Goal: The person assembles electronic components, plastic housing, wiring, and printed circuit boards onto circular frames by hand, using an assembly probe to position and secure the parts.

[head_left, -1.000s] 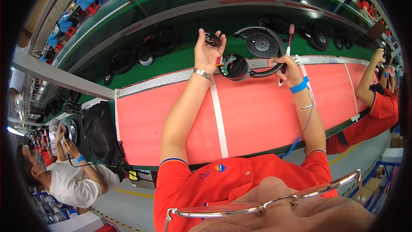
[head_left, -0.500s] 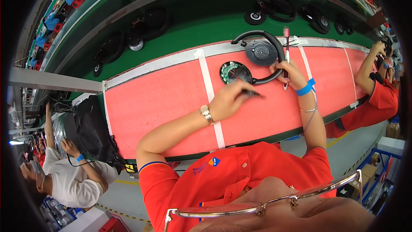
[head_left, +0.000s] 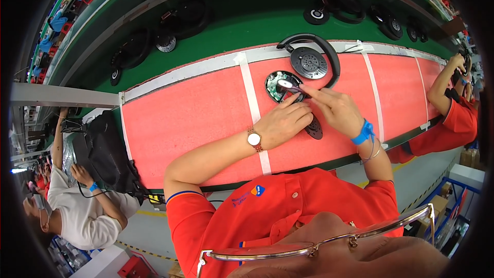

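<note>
My left hand, with a watch on the wrist, reaches over the red mat. Its index finger touches the near edge of an opened earcup showing a green circuit board. A black oval perforated cover pokes out from under that hand's bent fingers. My right hand, with a blue wrist strap, pinches a toothbrush over the circuit board; its white end shows and the rest is mostly hidden by fingers. Beyond lies the headphone's headband with its other earcup, perforated face up.
On the green belt behind the mat lie several more headphones. White tape strips divide the mat. A black bag sits at its left end. One co-worker in white is at the left, another in red at the right.
My right hand has swung left and down, bringing the toothbrush from upright beside the headband to over the circuit board. My left hand has moved right to the opened earcup with the cover.
</note>
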Tool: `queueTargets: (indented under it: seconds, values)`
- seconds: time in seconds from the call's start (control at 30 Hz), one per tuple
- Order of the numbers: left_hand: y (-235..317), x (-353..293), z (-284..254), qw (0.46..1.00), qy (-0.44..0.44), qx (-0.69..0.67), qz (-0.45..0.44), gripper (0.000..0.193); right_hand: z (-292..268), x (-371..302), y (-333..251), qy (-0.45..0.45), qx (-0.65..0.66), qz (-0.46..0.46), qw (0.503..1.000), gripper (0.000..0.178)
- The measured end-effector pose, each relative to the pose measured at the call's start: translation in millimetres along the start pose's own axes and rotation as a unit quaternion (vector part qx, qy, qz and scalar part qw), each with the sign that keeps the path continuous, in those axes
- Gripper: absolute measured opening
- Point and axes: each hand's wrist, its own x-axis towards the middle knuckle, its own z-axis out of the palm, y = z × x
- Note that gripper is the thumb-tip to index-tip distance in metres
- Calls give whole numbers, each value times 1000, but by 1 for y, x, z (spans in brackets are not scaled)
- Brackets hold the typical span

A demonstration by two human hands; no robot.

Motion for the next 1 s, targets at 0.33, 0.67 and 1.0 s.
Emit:
queueTargets:
  seconds: [0.33,0.67,1.0]
  values:
    - [-1,2,0,1000,6,-11,4,20,12,6,0,7,-145,-46,988,50]
    - [-1,-1,1,999,1,-44,-23,27,20,1,-1,41,-138,-68,987,52]
    - [0,0,2,999,24,-24,-11,19,10,4,2,52,-146,24,988,47]
